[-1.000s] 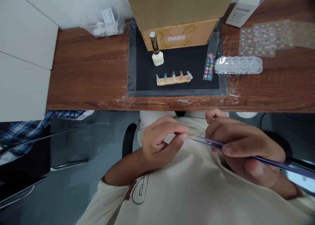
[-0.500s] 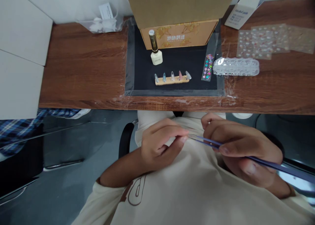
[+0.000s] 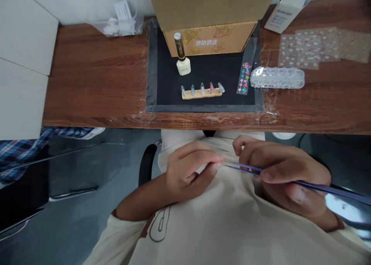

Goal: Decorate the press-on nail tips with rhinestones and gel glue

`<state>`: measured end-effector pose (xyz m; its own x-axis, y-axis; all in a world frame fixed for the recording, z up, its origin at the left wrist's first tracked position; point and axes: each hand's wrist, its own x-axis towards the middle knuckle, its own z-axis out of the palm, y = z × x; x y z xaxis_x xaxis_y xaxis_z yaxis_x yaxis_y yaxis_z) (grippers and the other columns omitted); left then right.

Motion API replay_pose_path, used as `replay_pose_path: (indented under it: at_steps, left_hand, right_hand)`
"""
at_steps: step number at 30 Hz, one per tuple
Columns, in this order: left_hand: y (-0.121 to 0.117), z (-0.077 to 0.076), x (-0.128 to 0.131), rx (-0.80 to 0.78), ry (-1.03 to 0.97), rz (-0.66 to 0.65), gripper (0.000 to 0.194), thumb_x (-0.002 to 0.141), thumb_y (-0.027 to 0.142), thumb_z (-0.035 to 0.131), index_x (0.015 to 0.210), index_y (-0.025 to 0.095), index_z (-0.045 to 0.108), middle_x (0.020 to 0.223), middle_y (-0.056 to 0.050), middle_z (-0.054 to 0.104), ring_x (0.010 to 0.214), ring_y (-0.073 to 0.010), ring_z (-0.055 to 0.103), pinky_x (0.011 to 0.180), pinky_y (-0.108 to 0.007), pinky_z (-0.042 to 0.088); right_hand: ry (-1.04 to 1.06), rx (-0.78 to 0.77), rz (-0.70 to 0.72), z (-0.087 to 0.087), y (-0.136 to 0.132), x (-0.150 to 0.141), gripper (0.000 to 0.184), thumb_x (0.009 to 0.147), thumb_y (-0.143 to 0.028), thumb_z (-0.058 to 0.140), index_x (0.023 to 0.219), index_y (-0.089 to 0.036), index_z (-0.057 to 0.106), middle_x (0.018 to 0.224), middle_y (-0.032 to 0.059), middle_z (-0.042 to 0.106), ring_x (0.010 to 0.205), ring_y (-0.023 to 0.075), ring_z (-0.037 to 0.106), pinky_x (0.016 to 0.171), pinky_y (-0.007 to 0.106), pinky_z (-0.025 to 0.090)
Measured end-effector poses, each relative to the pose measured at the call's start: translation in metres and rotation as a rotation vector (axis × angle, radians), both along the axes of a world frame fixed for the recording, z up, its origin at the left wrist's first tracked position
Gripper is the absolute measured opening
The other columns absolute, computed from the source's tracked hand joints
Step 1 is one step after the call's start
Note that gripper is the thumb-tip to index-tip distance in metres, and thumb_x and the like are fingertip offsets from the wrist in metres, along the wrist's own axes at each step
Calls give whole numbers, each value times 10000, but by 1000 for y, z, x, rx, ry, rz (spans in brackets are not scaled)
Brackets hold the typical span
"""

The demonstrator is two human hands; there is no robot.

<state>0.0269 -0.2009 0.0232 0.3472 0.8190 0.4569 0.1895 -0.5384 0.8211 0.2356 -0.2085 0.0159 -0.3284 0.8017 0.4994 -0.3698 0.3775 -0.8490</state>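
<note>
Both hands are held over my lap, below the table's front edge. My right hand [image 3: 290, 176] is closed around purple tweezers [image 3: 307, 186], whose thin tips point left toward my left hand [image 3: 193, 170]. The thumb and forefinger of that left hand are pinched together at the tweezer tips; what lies between them is too small to make out. On the black mat [image 3: 174, 102] stands a wooden strip [image 3: 202, 96] bearing several decorated false nails [image 3: 211, 88]. Behind it is a nail polish bottle [image 3: 183, 67] with a dark and gold cap.
A cardboard box [image 3: 207, 41] stands at the mat's back. To the right are a flower sticker strip [image 3: 244, 78], a clear plastic case [image 3: 277, 78], sticker sheets [image 3: 307, 50] and an alcohol pad box [image 3: 279, 19]. A clear bin [image 3: 116, 29] sits back left. Another person's plaid clothing [image 3: 17, 157] shows at left.
The tweezers have tilted slightly, and my right hand has shifted a little with them. My left hand keeps its pinch, almost unmoved. The whole view has drifted slightly.
</note>
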Motion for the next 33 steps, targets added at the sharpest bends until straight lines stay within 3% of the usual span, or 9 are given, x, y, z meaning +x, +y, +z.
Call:
replay_pose_path:
  at_steps: [17, 33]
  left_hand:
    - [-3, 2, -2, 3, 17, -30, 164, 804, 14, 651, 940, 106, 654, 795, -31, 683, 682, -72, 628, 641, -176, 569]
    - [-1, 9, -2, -194, -4, -182, 66, 852, 96, 662, 904, 134, 679, 736, -20, 699, 652, -79, 633, 613, -174, 536]
  right_hand:
    - [49, -29, -6, -1, -3, -4, 279, 920, -313, 462, 1051, -169, 662, 708, 19, 485, 662, 150, 467, 700, 395, 429]
    - [162, -61, 73, -2, 3, -5, 247, 885, -314, 472, 959, -163, 653, 632, 3, 443, 600, 132, 431, 625, 329, 406]
